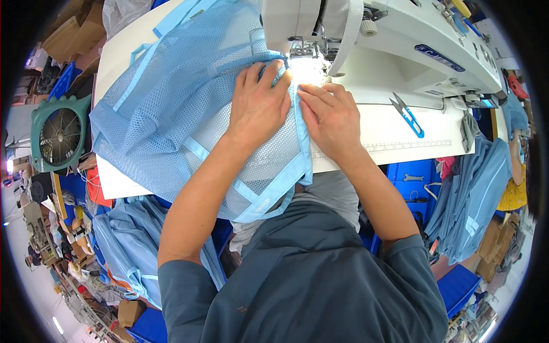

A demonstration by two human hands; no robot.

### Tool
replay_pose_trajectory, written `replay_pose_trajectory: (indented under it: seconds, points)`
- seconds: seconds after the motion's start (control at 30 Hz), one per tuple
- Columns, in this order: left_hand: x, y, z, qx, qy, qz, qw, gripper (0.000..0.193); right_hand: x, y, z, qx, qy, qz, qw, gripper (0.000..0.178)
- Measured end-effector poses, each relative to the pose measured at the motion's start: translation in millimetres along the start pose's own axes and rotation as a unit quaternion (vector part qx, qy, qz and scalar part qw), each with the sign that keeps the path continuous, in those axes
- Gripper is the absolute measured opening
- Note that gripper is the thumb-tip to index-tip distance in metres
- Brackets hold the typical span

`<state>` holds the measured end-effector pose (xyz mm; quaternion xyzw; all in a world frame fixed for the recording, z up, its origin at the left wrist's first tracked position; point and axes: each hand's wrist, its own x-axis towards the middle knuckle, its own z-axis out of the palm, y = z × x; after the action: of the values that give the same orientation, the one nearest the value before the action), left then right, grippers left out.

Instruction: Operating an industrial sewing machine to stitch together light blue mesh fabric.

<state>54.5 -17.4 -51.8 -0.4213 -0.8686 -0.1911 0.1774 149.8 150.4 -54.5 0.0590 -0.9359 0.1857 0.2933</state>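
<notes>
A light blue mesh bag with smooth blue trim and strap loops lies on the sewing machine table, its near corner hanging over the front edge. My left hand rests palm down on the mesh, fingers stretched toward the lit needle area. On the other side of the trim strip, my right hand is closed, thumb and fingertips together at the strip's edge. Both sets of fingertips are just in front of the presser foot of the white sewing machine. Glare hides the needle point.
Blue-handled thread snips lie right of my right hand, beyond a ruler scale along the table's front. A green fan stands at the left. Blue fabric pieces hang at the left and right; a blue tray holds a wrench.
</notes>
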Motion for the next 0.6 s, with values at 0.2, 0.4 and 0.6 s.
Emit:
replay_pose_trajectory:
  seconds: [0.2, 0.4, 0.6]
  points:
    - [1.3, -0.9, 1.4, -0.007, 0.000, 0.001, 1.000, 0.033, 1.2, -0.2, 0.9, -0.001, 0.002, 0.000, 1.000, 0.023]
    - [0.6, 0.1, -0.1, 0.006, 0.000, -0.004, 1.000, 0.030, 0.4, -0.7, 1.8, 0.000, 0.006, 0.000, 1.000, 0.024]
    - [2.6, -2.6, 1.8, 0.007, 0.010, -0.005, 1.000, 0.029, 0.9, -2.9, 0.5, 0.000, 0.001, 0.009, 1.000, 0.024]
